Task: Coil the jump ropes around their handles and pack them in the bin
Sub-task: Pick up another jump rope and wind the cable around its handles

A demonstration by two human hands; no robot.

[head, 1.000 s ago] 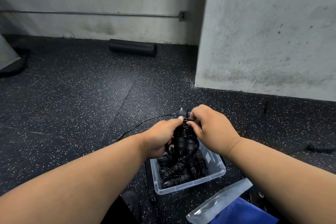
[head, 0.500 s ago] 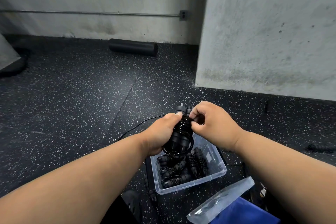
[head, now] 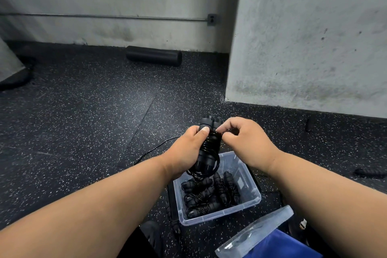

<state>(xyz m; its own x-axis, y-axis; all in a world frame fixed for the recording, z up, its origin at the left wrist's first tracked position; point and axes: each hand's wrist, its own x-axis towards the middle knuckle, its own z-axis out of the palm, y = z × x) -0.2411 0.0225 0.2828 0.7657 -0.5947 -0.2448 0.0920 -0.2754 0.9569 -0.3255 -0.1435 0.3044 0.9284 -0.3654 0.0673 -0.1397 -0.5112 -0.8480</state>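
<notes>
My left hand grips a black jump rope, its two handles held together upright with cord coiled round them. My right hand pinches the cord at the top of the coil. A loose loop hangs below the handles, and a thin tail of cord trails off to the left over the floor. Just below stands the clear plastic bin, holding several coiled black jump ropes.
The bin's clear lid lies at lower right beside something blue. A black foam roller lies by the far wall. A concrete pillar rises at right. Another black handle lies on the floor at far right.
Both hands have lifted the rope slightly above the bin. My right hand has shifted from over the handles to the right side, winding cord near the top.
</notes>
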